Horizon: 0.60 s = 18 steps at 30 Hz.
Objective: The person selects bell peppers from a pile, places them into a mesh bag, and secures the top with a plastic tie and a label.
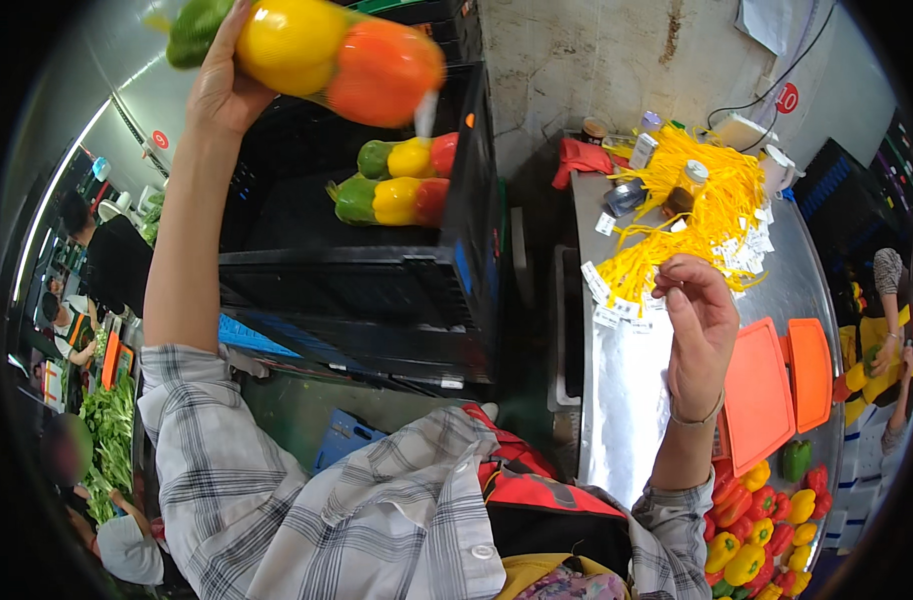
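Left hand has a clear-wrapped pepper pack, green, yellow and orange-red in a row, up high over the near-left part of the black crate; fingers wrapped round the green/yellow end, only as open as the pack is thick, far fingertips hidden. Pack tilts, red end lower, slightly blurred, white strip hanging off that end. Below, two similar packs, the rear one and the front one, lie side by side against the crate's right wall. Right hand is over the metal desk, fingers loosely curled, part open, nothing visible in them; contact with the yellow ties beside it can't be told. Risks, my judgement: one-ended grip plus slick film could let the heavy red end swing down and slip out; a drop from that height could bruise peppers or split the wrap; a low pass could knock the rear pack or snag the strip on the rim; right fingers could drag labelled ties off the desk.
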Available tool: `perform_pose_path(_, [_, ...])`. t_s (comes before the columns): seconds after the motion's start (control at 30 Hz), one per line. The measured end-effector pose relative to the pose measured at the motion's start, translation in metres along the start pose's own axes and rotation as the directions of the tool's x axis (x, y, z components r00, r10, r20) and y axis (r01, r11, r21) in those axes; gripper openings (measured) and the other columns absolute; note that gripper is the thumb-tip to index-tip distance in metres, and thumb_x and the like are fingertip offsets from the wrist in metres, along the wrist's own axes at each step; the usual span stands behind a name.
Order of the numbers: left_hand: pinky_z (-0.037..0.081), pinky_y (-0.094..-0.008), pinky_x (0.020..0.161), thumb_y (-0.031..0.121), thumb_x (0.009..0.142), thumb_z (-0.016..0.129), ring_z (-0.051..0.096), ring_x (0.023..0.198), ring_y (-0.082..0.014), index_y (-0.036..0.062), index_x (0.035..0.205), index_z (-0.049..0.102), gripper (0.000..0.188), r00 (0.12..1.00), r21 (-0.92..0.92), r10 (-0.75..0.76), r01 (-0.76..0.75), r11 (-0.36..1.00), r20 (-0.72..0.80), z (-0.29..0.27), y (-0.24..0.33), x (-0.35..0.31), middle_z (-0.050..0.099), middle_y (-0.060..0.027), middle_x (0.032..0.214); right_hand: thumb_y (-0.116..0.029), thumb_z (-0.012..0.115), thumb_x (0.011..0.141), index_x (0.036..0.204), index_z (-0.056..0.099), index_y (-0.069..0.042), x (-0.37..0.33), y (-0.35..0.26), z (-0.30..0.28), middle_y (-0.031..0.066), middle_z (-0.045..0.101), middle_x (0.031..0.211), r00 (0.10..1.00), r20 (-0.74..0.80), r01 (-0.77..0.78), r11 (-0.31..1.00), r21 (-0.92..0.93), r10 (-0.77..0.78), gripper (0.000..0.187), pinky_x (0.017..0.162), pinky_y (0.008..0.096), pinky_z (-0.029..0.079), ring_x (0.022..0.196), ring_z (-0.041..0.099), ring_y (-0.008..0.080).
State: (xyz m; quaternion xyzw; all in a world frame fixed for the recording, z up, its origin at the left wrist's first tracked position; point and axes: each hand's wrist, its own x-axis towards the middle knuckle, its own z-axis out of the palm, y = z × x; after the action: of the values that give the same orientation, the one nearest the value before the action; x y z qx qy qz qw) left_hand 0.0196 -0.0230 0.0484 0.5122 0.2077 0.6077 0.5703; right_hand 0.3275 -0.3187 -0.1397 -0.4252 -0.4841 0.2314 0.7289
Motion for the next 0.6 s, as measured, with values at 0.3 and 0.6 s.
perform_pose_path(0.3, [0.052, -0.0539, 0.087, 0.049, 0.082, 0.068, 0.064, 0.101, -0.0309, 0.0140, 0.120, 0.054, 0.054, 0.669, -0.002, -0.505, 0.601, 0.799, -0.545, -0.286, -0.121, 0.126, 0.063, -0.0085, 0.114, 0.005, 0.062, 0.079, 0.095, 0.062, 0.000, 0.056, 0.045, 0.099, 0.0113, 0.059, 0.100, 0.979, 0.180, 0.135, 0.958, -0.255, -0.090, 0.016, 0.080, 0.0284, 0.046, 0.090, 0.057, 0.0202])
perform_pose_path(0.6, [0.052, -0.0535, 0.088, 0.061, 0.091, 0.047, 0.062, 0.108, -0.0327, 0.0108, 0.130, 0.047, 0.063, 0.496, -0.053, -0.626, 0.758, 0.651, -0.602, -0.355, -0.220, 0.165, 0.058, -0.0112, 0.123, 0.012, 0.056, 0.069, 0.098, 0.068, -0.004, 0.060, 0.069, 0.152, 0.0115, 0.051, 0.090, 0.949, 0.252, 0.286, 0.859, -0.425, -0.191, 0.036, 0.066, 0.0300, 0.043, 0.078, 0.052, 0.0239])
